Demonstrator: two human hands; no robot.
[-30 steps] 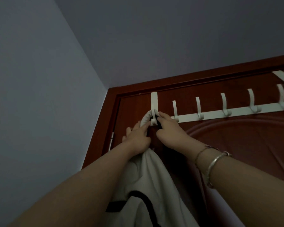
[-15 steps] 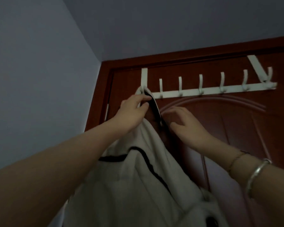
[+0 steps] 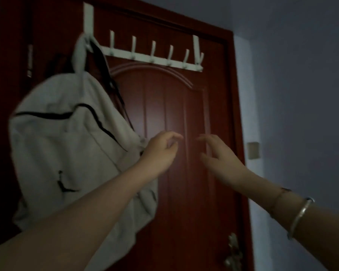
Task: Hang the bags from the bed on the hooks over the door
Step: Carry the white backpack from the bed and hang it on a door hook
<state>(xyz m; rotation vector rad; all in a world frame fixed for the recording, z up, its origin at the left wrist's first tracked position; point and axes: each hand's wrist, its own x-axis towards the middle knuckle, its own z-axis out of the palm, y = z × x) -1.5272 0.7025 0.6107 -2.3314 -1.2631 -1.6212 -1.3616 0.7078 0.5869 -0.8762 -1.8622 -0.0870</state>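
The white backpack (image 3: 67, 137) hangs by its loop from the rack's (image 3: 151, 59) left-end hook. My left hand (image 3: 160, 151) and right hand (image 3: 221, 161) are loosely spread, empty, at the door's middle. I'd check the loop sits deep before fetching another bag

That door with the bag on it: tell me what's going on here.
A person is hanging bags on the white hook rack over the red door. A pale backpack hangs by its loop from the leftmost hook. The left hand and right hand are open and empty in front of the door. The other hooks are free.
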